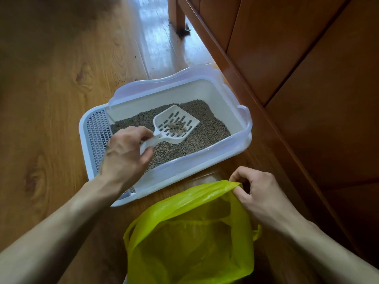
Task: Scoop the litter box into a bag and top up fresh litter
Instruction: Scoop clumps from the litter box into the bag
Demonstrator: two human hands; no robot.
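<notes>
One white litter box [235, 148] with a translucent raised rim sits on the wooden floor [51, 89], close beside a wooden cabinet [307, 68]. It holds a bed of grey-brown pellet litter [207, 130], and a grey slotted grate [96, 136] runs along its left end. One white slotted scoop [176, 125] lies over the litter with a small grey clump [174, 126] and a few loose pellets in its bowl. One yellow-green plastic bag [190, 238] stands open on the floor just in front of the box; what lies inside it cannot be made out.

The left hand [125, 154] reaches over the near-left part of the box, its fingers curled round the scoop's handle, back of the hand up. The right hand [258, 193] pinches the far-right rim of the bag between thumb and fingers, holding the mouth up and open. Both forearms are bare and come in from the lower corners
</notes>
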